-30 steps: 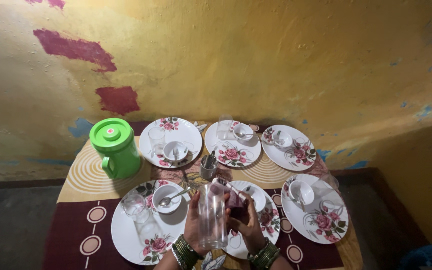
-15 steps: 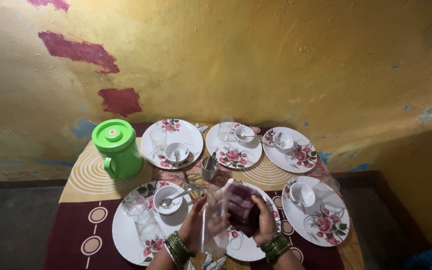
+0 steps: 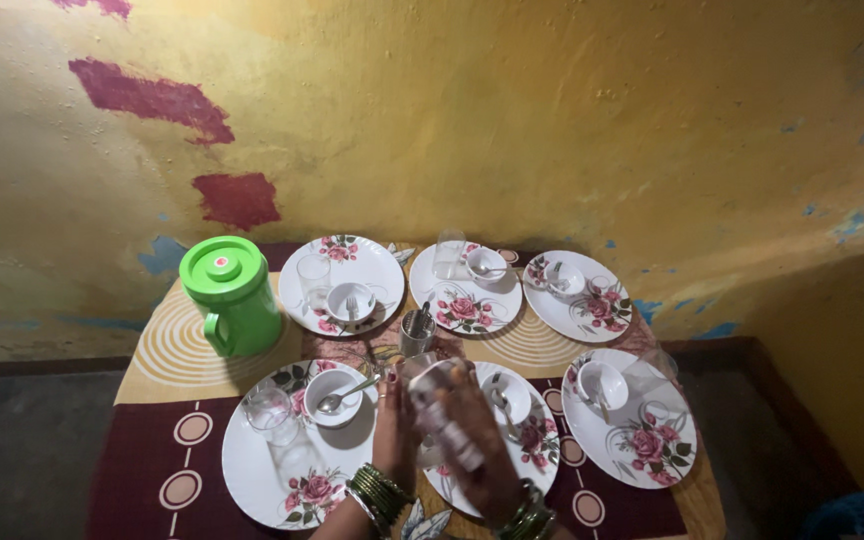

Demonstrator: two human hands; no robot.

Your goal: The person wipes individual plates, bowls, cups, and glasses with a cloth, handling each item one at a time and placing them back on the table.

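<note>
Item: clear drinking glass (image 3: 439,412), held tilted above the near middle plate (image 3: 530,450), its open end toward the steel cup (image 3: 415,333). We took the steel cup, which held cutlery at the centre of the table, as our landmark.

Left hand (image 3: 393,430): closed around the glass from the left, green bangles at the wrist. Right hand (image 3: 479,440): blurred, lying across the front of the glass; we could not tell whether it gripped the glass or only pressed on it. Both sat just nearer to us than the steel cup.

Near middle plate: white with pink roses, under the hands, carrying a small white bowl (image 3: 512,397) with a spoon.

Near left plate (image 3: 274,470): nearer than the cup and to its left, carrying a bowl with a spoon (image 3: 347,395) and two clear glasses (image 3: 267,408).

Near right plate (image 3: 642,425): to the right of the cup, with a small bowl and a glass.

Three far plates (image 3: 370,270), beyond the cup along the wall, each with a bowl; at least the two on the left held a glass.

Green jug (image 3: 232,296): lidded, well to the left of the cup, on the patterned tablecloth (image 3: 167,350).

Yellow wall (image 3: 512,130): behind the table, with red and blue patches.
</note>
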